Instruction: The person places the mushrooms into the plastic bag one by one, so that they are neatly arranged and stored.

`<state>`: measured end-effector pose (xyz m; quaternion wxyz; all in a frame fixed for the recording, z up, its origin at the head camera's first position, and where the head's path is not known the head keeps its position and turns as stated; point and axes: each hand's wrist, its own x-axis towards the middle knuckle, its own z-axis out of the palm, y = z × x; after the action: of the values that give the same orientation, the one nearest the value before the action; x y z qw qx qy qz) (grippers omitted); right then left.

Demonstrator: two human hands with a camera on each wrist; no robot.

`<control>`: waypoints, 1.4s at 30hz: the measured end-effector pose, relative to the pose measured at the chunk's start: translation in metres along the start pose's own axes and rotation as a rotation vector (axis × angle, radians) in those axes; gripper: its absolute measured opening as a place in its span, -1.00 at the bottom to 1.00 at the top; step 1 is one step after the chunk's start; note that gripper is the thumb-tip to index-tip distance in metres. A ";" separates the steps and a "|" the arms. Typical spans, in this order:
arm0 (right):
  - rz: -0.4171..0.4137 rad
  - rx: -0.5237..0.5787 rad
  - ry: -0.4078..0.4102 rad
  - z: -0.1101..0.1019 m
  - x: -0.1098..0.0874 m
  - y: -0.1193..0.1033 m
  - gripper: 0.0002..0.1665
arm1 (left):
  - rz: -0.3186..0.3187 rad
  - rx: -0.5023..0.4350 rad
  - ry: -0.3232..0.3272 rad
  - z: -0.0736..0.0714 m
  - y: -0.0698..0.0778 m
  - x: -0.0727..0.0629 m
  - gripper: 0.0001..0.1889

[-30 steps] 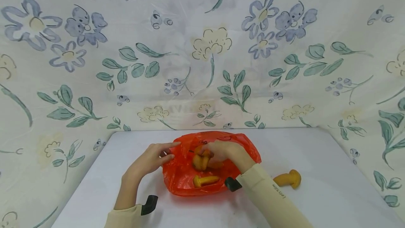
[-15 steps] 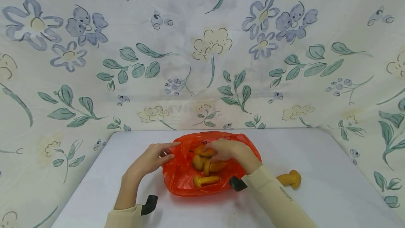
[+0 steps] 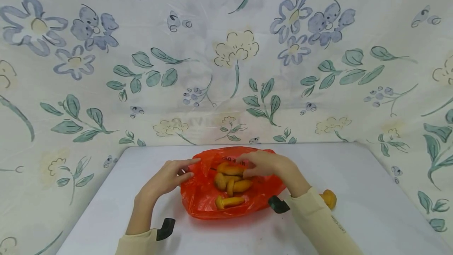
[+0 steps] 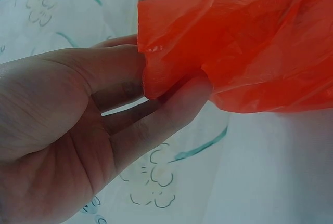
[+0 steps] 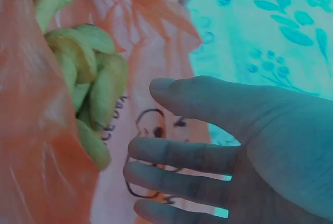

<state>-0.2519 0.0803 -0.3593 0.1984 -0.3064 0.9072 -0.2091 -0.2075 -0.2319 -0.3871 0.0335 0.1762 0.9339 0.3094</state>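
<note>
A red plastic bag lies spread open on the table, with several yellow-brown mushrooms inside it. My left hand holds the bag's left edge; in the left wrist view the red film runs between the fingers and hides some fingertips. My right hand is over the bag's right side, its fingers straight and apart with nothing between them. In the right wrist view the mushrooms lie piled just beyond those fingertips, beside the bag's black print.
One more mushroom lies on the white table to the right of the bag, partly hidden by the right sleeve. A flower-patterned sheet rises behind the table.
My right hand has let go of a mushroom on the pile in the bag and drawn back to the right. The left hand stays at the bag's edge.
</note>
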 end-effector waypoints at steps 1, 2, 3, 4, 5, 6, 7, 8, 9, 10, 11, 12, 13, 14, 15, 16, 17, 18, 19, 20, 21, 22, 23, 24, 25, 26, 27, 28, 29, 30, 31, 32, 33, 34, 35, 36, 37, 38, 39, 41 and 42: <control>-0.003 0.005 0.008 -0.001 -0.002 0.002 -0.46 | -0.002 0.002 0.000 0.000 0.000 0.000 -0.53; -0.004 0.007 0.019 -0.003 -0.004 0.003 -0.46 | -0.003 0.004 0.001 0.000 0.000 0.000 -0.53; -0.004 0.008 0.029 -0.004 -0.006 0.004 -0.47 | -0.005 0.004 0.001 0.000 0.000 0.000 -0.53; -0.007 0.011 0.038 -0.005 -0.008 0.006 -0.47 | -0.009 0.005 0.002 -0.001 0.000 0.000 -0.53; -0.008 0.011 0.046 -0.007 -0.010 0.007 -0.48 | -0.010 0.005 0.002 -0.001 0.000 0.000 -0.53; -0.006 0.006 0.055 -0.008 -0.013 0.008 -0.48 | -0.012 0.005 0.002 0.000 0.000 0.000 -0.53; -0.006 0.007 0.061 -0.009 -0.016 0.008 -0.49 | -0.015 0.005 0.001 0.000 0.001 0.000 -0.53; -0.006 0.009 0.069 -0.011 -0.018 0.009 -0.49 | -0.016 0.003 0.001 0.000 0.001 0.000 -0.52; -0.001 0.008 0.079 -0.012 -0.022 0.010 -0.49 | -0.017 0.002 0.001 0.000 0.001 0.000 -0.52; 0.001 0.008 0.087 -0.014 -0.025 0.010 -0.49 | -0.019 0.001 0.001 0.000 0.001 0.000 -0.52; 0.002 0.006 0.096 -0.015 -0.028 0.010 -0.49 | -0.020 -0.002 0.001 0.000 0.000 -0.001 -0.52; 0.004 0.003 0.107 -0.016 -0.031 0.011 -0.49 | -0.020 -0.005 0.001 0.000 0.000 -0.001 -0.52; 0.005 -0.006 0.118 -0.017 -0.033 0.012 -0.49 | -0.020 -0.005 0.001 0.000 0.000 -0.001 -0.53; 0.002 -0.014 0.129 -0.018 -0.036 0.013 -0.49 | -0.019 -0.005 0.001 0.001 0.000 -0.001 -0.53; -0.001 -0.021 0.139 -0.019 -0.039 0.014 -0.49 | -0.018 -0.006 0.001 0.001 0.000 0.000 -0.53; -0.003 -0.025 0.150 -0.020 -0.042 0.015 -0.49 | -0.018 -0.006 0.001 0.001 0.000 0.000 -0.53; -0.003 -0.029 0.161 -0.021 -0.045 0.017 -0.49 | -0.017 -0.007 0.001 0.001 0.000 0.000 -0.53; -0.005 -0.031 0.170 -0.023 -0.048 0.019 -0.49 | -0.016 -0.006 0.001 0.001 0.000 0.000 -0.53; -0.010 -0.034 0.179 -0.024 -0.052 0.021 -0.49 | -0.015 -0.006 0.000 0.001 0.000 0.000 -0.53; -0.004 -0.030 0.188 -0.026 -0.056 0.022 -0.48 | -0.016 -0.006 0.000 0.001 0.000 0.000 -0.53; 0.004 -0.026 0.197 -0.027 -0.059 0.024 -0.47 | -0.017 -0.006 0.000 0.001 0.000 0.000 -0.53; 0.013 -0.024 0.205 -0.029 -0.063 0.026 -0.46 | -0.017 -0.005 0.001 0.001 0.000 0.000 -0.53; 0.021 -0.025 0.213 -0.030 -0.066 0.029 -0.45 | -0.018 -0.004 0.001 0.001 0.000 0.000 -0.53; 0.027 -0.026 0.219 -0.031 -0.070 0.031 -0.45 | -0.019 -0.003 0.001 0.001 0.000 0.000 -0.53; 0.033 -0.030 0.228 -0.031 -0.072 0.034 -0.46 | -0.020 -0.002 0.001 0.001 0.000 0.000 -0.53; 0.044 -0.031 0.235 -0.031 -0.075 0.037 -0.46 | -0.021 -0.001 0.001 0.001 0.000 -0.001 -0.53; 0.049 -0.034 0.243 -0.031 -0.077 0.040 -0.48 | -0.021 0.000 0.001 0.001 0.000 -0.001 -0.53; 0.051 -0.039 0.250 -0.031 -0.079 0.044 -0.49 | -0.022 0.000 0.001 0.001 0.000 -0.001 -0.53; 0.055 -0.039 0.254 -0.030 -0.081 0.047 -0.51 | -0.023 -0.001 0.000 0.001 0.001 -0.001 -0.53; 0.057 -0.040 0.257 -0.029 -0.082 0.050 -0.52 | -0.024 -0.001 0.000 0.000 0.001 -0.001 -0.53; 0.060 -0.037 0.260 -0.029 -0.084 0.053 -0.53 | -0.025 -0.002 0.000 0.000 0.001 -0.001 -0.53; 0.066 -0.036 0.261 -0.028 -0.085 0.056 -0.53 | -0.026 -0.003 0.000 0.000 0.001 -0.001 -0.53; 0.069 -0.033 0.262 -0.027 -0.087 0.059 -0.53 | -0.026 -0.004 0.000 0.000 0.001 -0.001 -0.53; 0.068 -0.029 0.260 -0.026 -0.088 0.062 -0.53 | -0.027 -0.004 0.001 0.000 0.001 -0.001 -0.53; 0.070 -0.026 0.261 -0.025 -0.089 0.065 -0.54 | -0.028 -0.004 0.001 0.000 0.000 -0.001 -0.53; 0.070 -0.025 0.263 -0.024 -0.090 0.068 -0.54 | -0.027 -0.005 0.002 0.000 0.001 -0.001 -0.54; 0.070 -0.024 0.265 -0.023 -0.090 0.071 -0.55 | -0.027 -0.005 0.002 0.000 0.001 -0.001 -0.54; 0.070 -0.024 0.267 -0.021 -0.091 0.074 -0.56 | -0.026 -0.005 0.002 0.000 0.000 -0.001 -0.53; 0.071 -0.022 0.269 -0.020 -0.092 0.076 -0.56 | -0.025 -0.003 0.003 0.000 0.000 -0.001 -0.53; 0.073 -0.018 0.272 -0.017 -0.094 0.082 -0.57 | -0.024 -0.002 0.003 0.000 0.000 -0.001 -0.53; 0.078 -0.014 0.271 -0.015 -0.095 0.084 -0.57 | -0.022 -0.001 0.003 0.000 0.000 -0.001 -0.53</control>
<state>-0.2295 0.2061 -0.3666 0.0799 -0.2414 0.9382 -0.2346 -0.2070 -0.2321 -0.3870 0.0358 0.1654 0.9356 0.3097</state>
